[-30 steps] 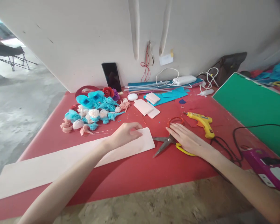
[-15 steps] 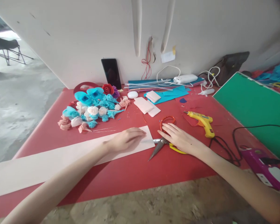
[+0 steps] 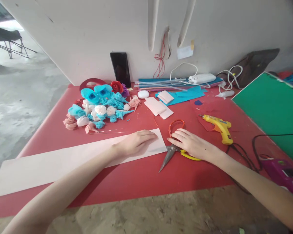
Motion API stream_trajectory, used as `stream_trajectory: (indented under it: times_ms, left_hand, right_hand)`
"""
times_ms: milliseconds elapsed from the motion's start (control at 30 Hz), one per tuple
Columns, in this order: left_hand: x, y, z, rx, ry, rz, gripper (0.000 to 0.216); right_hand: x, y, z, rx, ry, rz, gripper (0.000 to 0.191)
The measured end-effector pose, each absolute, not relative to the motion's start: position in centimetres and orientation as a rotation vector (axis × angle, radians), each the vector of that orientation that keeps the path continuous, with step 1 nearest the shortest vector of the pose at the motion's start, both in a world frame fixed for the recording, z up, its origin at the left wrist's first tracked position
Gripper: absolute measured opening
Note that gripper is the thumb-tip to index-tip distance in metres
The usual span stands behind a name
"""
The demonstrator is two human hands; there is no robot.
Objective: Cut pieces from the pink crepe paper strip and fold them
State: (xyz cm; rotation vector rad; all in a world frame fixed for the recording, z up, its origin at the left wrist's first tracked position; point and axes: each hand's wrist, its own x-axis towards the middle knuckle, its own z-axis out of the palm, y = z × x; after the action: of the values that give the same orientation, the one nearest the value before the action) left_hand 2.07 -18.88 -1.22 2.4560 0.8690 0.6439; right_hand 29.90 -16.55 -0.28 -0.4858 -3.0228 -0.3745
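Observation:
My left hand (image 3: 136, 143) lies flat, fingers together, on the right end of a long pale pink paper strip (image 3: 63, 161) spread across the red table cover (image 3: 141, 175). My right hand (image 3: 190, 144) rests with fingers stretched out over a pair of scissors (image 3: 169, 154) with one red and one yellow handle loop; its fingertips touch the red loop. The scissor blades point toward me, just off the strip's right end.
A heap of blue, white and pink paper flowers (image 3: 100, 107) lies at the back left. A yellow glue gun (image 3: 219, 125) is right of my right hand. Pink foam pieces (image 3: 158, 105), a phone (image 3: 120, 69), a green board (image 3: 273, 107) and a purple tool (image 3: 280, 172) stand around.
My right hand slid the scissors leftward toward the strip's end. My left hand, curled at first, flattened on the paper.

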Motion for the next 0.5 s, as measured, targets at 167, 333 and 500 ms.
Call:
stream_trajectory:
  times_ms: [167,333,500]
  left_hand:
    - [1.92,-18.79,-1.17,2.457,0.836,0.622,0.034]
    - [2.03,-18.81,-1.16,2.439,0.857,0.628,0.033]
    - [2.12,-18.79,-1.32,2.453,0.863,0.638,0.033]
  right_hand:
    - [30.01,-16.31,0.12,-0.485,-3.034,-0.322,0.049]
    - [30.36,-16.01,0.40,-0.467,-3.049,-0.260,0.047]
    - [30.83,-15.72,0.47,-0.424,-3.087,-0.226,0.045]
